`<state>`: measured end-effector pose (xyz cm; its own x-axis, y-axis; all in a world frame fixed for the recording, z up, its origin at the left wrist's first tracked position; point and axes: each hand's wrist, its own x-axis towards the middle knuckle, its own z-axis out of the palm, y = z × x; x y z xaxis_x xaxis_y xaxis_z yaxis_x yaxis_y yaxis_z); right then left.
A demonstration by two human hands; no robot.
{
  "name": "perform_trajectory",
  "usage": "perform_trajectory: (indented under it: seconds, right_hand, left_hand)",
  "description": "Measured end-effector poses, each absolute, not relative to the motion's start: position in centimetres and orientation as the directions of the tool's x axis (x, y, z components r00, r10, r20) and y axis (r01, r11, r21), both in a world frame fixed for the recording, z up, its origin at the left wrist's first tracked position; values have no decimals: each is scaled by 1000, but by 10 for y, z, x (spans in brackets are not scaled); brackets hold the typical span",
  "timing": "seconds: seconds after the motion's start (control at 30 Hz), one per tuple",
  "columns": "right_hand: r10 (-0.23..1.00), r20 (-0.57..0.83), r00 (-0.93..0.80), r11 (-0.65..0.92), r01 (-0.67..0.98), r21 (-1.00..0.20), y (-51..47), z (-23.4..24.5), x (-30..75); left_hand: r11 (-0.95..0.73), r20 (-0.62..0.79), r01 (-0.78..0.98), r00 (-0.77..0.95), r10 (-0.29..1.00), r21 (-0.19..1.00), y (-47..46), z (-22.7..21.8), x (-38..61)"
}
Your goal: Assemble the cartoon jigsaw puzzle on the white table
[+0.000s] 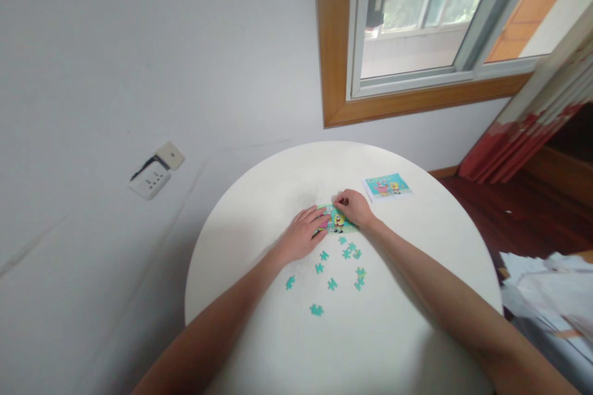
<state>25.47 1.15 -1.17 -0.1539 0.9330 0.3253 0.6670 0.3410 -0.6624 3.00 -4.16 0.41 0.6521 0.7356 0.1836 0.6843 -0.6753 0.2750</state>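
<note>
A partly joined jigsaw puzzle (pixel 340 223) with a yellow cartoon figure lies on the white round table (pixel 259 345). My left hand (pixel 306 231) rests flat over its left side, fingers spread and covering part of the picture. At the puzzle's upper edge, my right hand (pixel 352 205) has thumb and fingertips pinched together; whatever is between them is too small to make out. Several loose teal puzzle pieces (pixel 332 284) are scattered nearer to me, one of them a lone piece (pixel 316 310) closest to my body.
A picture card (pixel 388 186) with pink and yellow cartoon figures lies beyond my right hand. The wall (pixel 162 62) with a socket (pixel 151 179) borders the table's far left. A window (pixel 417 18) is above, a red and white curtain (pixel 523 123) and papers (pixel 546 290) are on the right.
</note>
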Motion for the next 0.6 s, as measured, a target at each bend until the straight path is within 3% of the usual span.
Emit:
perform_trajectory:
  seconds: [0.17, 0.37, 0.6]
  right_hand:
    - [929, 369, -37, 312, 617, -723, 13, -15, 257]
    - [908, 381, -176, 403, 617, -676, 8, -13, 258]
    - [911, 394, -117, 379, 613, -693, 6, -12, 260]
  left_hand:
    - [-675, 189, 683, 651, 736, 279, -41, 3, 29]
    - [-684, 197, 676, 656, 728, 274, -40, 1, 29]
    - [-692, 201, 669, 663, 721, 271, -37, -2, 28]
